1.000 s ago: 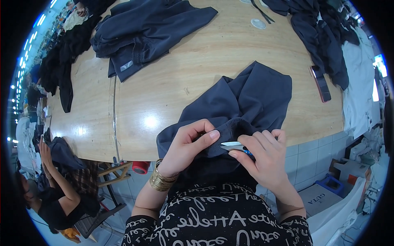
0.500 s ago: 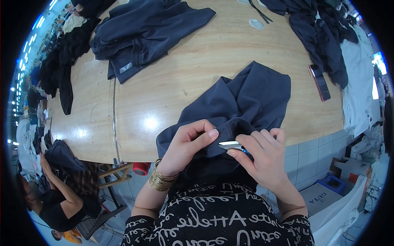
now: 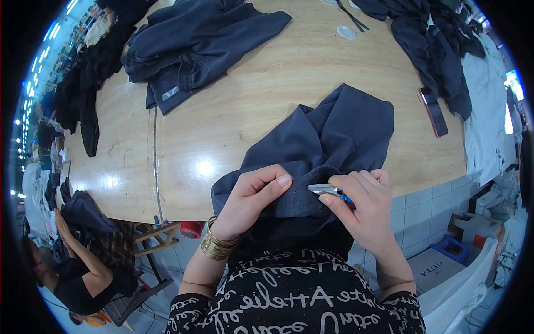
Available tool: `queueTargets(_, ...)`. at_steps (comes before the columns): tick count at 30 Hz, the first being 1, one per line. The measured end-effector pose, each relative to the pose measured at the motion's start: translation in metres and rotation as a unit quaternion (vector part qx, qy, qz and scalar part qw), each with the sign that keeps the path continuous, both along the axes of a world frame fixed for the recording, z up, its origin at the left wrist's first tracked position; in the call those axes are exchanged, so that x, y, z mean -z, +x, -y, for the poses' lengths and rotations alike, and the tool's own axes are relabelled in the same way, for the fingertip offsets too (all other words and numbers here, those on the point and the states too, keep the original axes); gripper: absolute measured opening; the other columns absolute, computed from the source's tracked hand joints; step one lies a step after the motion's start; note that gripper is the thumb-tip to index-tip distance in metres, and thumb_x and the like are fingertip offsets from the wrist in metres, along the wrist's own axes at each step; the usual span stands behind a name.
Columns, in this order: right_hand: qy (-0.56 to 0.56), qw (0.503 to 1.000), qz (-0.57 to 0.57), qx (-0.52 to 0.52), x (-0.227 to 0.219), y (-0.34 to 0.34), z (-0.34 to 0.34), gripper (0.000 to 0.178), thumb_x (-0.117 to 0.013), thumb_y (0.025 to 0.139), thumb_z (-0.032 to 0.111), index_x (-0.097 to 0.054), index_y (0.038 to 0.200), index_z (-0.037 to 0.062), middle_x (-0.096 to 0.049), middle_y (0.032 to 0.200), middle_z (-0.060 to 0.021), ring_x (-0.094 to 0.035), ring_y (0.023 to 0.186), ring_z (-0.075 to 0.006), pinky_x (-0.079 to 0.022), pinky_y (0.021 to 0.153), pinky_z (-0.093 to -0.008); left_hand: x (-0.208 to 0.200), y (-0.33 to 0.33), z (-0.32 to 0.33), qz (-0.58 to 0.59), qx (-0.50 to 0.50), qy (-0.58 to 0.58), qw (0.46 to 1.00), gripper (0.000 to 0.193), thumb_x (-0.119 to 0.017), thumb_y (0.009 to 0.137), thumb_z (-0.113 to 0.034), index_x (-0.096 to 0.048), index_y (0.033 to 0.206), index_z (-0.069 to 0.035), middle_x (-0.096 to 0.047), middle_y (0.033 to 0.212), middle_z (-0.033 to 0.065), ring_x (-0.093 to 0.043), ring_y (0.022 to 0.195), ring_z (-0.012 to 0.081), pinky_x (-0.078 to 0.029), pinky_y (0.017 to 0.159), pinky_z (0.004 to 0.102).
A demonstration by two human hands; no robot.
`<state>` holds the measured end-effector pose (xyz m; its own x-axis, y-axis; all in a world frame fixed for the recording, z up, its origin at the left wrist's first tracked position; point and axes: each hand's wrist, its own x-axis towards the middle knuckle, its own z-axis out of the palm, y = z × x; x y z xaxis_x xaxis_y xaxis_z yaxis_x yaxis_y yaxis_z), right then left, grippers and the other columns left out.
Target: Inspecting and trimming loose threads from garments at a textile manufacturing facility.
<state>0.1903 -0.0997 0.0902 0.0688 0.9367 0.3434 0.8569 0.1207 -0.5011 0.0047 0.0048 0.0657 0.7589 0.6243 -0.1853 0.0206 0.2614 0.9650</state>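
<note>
Left hand (image 3: 253, 197) pinching dark garment (image 3: 328, 145); right hand (image 3: 364, 203), grip pinching thread snips (image 3: 325, 190).

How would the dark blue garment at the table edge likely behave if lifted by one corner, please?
The dark blue garment would probably sag limply: it already lies in soft folds. It seems light, bunching under the left hand. It likely won't slide on the wooden table.

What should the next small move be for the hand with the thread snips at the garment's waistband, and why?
Probably a short snip right at the band's edge. The right hand holds the small blue-handled snips with the metal tips pointing at the dark blue garment, and the left hand pinches the waistband flat just beside them. No loose thread is visible at this size, so that is a guess.
</note>
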Motion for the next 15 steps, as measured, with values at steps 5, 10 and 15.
queueTargets(5, 0.006, 1.000, 0.008, -0.010, -0.0027, 0.0014, -0.0003, 0.024, -0.070, 0.076, 0.030, -0.061, 0.084, 0.0092, -0.053, 0.067, 0.0021, -0.046, 0.058, -0.0139, -0.027, 0.065, -0.0304, -0.0072, 0.0007, 0.0003, -0.030, -0.005, 0.005, 1.000, 0.023, -0.050, 0.093, -0.018, -0.056, 0.081, 0.001, -0.050, 0.077, -0.0017, -0.040, 0.071, 0.0059, -0.033, 0.066, 0.0197)
queueTargets(10, 0.013, 0.999, 0.021, -0.022, -0.0007, -0.0025, -0.0030, 0.024, -0.069, 0.077, 0.031, -0.061, 0.085, 0.0098, -0.052, 0.067, 0.0022, -0.045, 0.059, -0.0138, -0.027, 0.065, -0.0307, -0.0050, 0.0002, 0.0006, -0.012, 0.005, 0.026, 1.000, 0.022, -0.050, 0.095, -0.016, -0.054, 0.082, 0.001, -0.044, 0.072, -0.0062, -0.035, 0.070, 0.0017, -0.032, 0.063, 0.0174)
queueTargets(15, 0.018, 0.998, 0.045, -0.028, -0.0025, -0.0048, -0.0052, 0.024, -0.069, 0.077, 0.032, -0.061, 0.085, 0.0106, -0.049, 0.067, 0.0025, -0.045, 0.060, -0.0136, -0.027, 0.065, -0.0311, -0.0071, 0.0007, 0.0003, -0.010, 0.014, 0.038, 0.999, 0.021, -0.051, 0.095, -0.015, -0.054, 0.082, 0.001, -0.044, 0.072, -0.0060, -0.035, 0.070, 0.0021, -0.033, 0.063, 0.0176)
